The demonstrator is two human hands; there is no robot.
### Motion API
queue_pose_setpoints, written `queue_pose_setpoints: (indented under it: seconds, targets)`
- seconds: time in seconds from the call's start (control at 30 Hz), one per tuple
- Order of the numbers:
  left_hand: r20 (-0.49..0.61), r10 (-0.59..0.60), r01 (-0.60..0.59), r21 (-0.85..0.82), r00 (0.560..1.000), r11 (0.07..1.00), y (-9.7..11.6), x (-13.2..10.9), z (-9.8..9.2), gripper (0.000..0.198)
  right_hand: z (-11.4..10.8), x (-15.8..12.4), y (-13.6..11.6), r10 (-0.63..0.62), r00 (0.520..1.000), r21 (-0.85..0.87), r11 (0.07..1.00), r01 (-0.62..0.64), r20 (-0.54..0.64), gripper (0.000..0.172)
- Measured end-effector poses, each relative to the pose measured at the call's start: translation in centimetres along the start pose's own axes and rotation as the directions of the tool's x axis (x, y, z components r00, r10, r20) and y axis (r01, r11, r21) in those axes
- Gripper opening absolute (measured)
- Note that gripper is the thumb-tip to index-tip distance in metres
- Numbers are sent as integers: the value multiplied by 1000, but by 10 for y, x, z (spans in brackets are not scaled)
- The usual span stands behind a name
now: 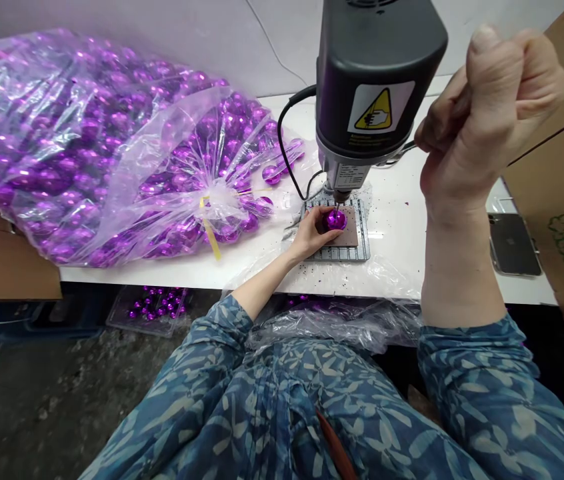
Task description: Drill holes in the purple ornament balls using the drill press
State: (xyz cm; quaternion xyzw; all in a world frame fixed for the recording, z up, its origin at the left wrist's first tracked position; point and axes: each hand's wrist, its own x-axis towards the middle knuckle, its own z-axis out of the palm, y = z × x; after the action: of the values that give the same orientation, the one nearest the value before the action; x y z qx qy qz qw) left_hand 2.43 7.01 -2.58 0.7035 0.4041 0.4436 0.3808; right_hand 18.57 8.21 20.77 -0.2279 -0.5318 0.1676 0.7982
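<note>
My left hand (313, 233) pinches a shiny purple bauble (335, 220) between thumb and fingers, on a brown board (347, 235) lying on the slotted metal base (363, 250) of a bench drill press (381, 73). The thin drill bit (337, 207) comes down to the top of the bauble; how deep it reaches is unclear. Raised at the right of the machine, my right hand (495, 117) is closed in a fist around the end of a dark lever (409, 146), mostly hidden by the fingers. Dark specks lie scattered around the base.
A large clear bag (87, 147) of purple baubles fills the table's left, with several loose ones beside its tied neck. A phone (515, 243) lies at right beside a cardboard box (562, 200). Below left sits a bin (155, 307) of baubles. Plastic sheeting (337, 323) hangs over the front edge.
</note>
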Motion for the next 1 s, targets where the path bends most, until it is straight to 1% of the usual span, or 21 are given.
queue_pose_setpoints:
  seconds: [0.13, 0.23, 0.33, 0.43, 0.53, 0.63, 0.77, 1.0]
  targets:
    - [8, -63, 63, -84, 998, 994, -1, -2, 1, 58, -1, -2, 0, 5, 1000, 1, 1000, -5, 0, 78]
    - [18, -83, 84, -121, 996, 989, 1, -2, 0, 60, -4, -10, 4, -74, 996, 39, 996, 77, -51, 80]
    - [31, -90, 93, -145, 995, 985, 3, -2, 0, 61, -8, -24, 8, -155, 982, 76, 984, 163, -104, 81]
    - [18, -95, 96, -143, 995, 985, 2, -2, 1, 62, -13, -38, 9, -169, 980, 83, 981, 177, -102, 82]
    - [15, -99, 100, -137, 995, 985, 3, -3, 1, 64, -16, -47, 11, -217, 970, 75, 971, 226, -107, 79]
    - [26, -112, 114, -128, 993, 985, 5, -3, 0, 64, -20, -51, 19, -293, 950, 64, 952, 301, -105, 71]
    - [38, -107, 112, -139, 993, 984, 5, -3, 0, 65, -28, -57, 31, -352, 931, 65, 931, 358, -94, 64]
    - [43, -88, 94, -146, 995, 985, 6, -3, -1, 64, -40, -67, 40, -396, 917, 57, 915, 399, -52, 63]
